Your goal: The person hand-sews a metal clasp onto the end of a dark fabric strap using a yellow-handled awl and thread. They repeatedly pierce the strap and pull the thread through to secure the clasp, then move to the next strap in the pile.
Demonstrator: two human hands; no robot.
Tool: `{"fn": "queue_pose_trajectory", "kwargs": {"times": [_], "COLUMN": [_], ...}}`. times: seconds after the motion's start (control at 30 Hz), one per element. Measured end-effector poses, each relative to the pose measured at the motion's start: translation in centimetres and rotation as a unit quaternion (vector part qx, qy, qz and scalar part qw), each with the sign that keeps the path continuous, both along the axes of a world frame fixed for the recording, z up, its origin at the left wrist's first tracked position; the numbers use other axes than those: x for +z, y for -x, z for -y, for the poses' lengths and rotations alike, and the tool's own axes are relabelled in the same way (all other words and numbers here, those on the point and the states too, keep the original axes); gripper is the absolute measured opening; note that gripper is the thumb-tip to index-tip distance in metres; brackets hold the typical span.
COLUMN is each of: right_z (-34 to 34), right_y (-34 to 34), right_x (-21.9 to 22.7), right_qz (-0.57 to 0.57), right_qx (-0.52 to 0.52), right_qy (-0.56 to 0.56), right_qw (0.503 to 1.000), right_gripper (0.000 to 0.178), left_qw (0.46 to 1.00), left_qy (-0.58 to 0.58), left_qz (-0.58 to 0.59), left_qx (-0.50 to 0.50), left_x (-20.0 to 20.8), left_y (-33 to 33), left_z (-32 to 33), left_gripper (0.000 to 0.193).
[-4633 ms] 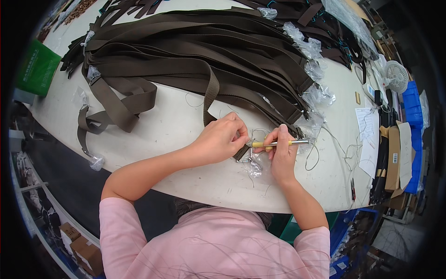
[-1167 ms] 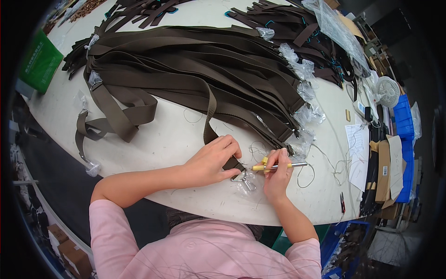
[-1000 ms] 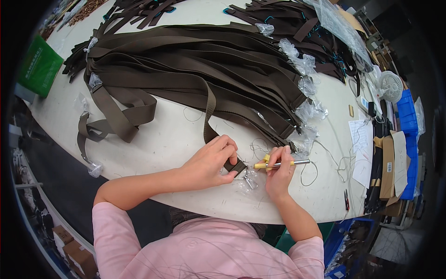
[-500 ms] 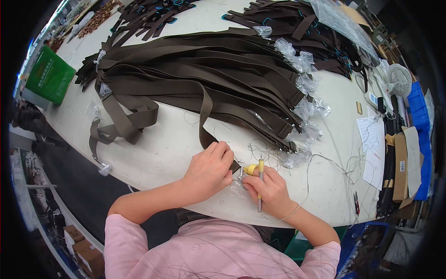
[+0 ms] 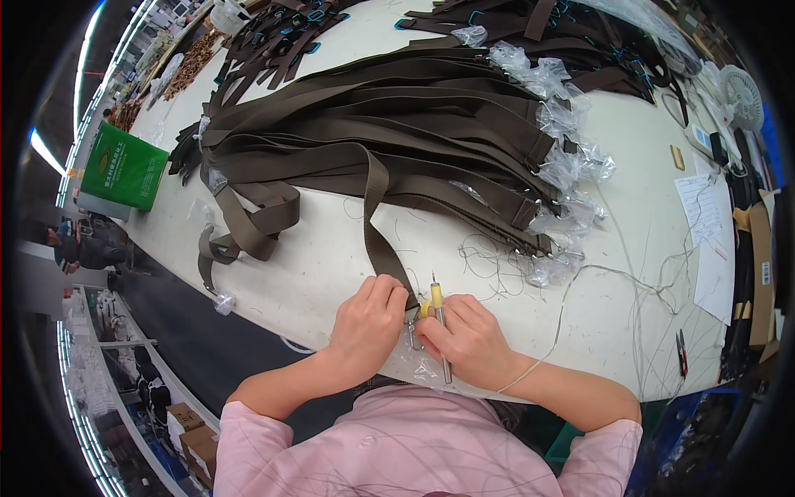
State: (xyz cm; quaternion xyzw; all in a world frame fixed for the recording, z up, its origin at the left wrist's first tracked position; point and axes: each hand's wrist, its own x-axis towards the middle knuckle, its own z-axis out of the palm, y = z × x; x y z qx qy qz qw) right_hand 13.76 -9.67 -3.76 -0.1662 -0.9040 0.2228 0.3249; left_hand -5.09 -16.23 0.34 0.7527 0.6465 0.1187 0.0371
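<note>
- A dark brown strap (image 5: 377,178) is pinched near its end by the closed fingers of the left hand (image 5: 367,325), close to the near edge of the white table (image 5: 315,265).
- A slim yellow-and-metal tool (image 5: 441,327) is held in the curled fingers of the right hand (image 5: 470,338), its thin tip pointed away from the body.
- A metal hook (image 5: 413,335) is seen between the hands; whether it is gripped cannot be told.
</note>
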Motion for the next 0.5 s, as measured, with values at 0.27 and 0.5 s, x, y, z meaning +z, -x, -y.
{"fn": "queue_pose_trajectory", "kwargs": {"times": [0.27,0.5], "right_z": [0.1,-1.7], "right_y": [-0.2,-0.8], "right_x": [0.0,1.2], "right_qz": [0.012,-0.072], "right_qx": [0.003,-0.027], "right_qy": [0.018,0.067], "right_qw": [1.000,0.995], "right_gripper": [0.015,0.021], "left_qw": [1.000,0.994], "left_qy": [-0.016,-0.087], "left_qz": [0.000,0.067], "left_qx": [-0.006,0.019], "left_x": [-0.5,-1.9], "left_y": [-0.2,0.0], "left_z": [-0.7,-0.5], "left_gripper": [0.021,0.027]}}
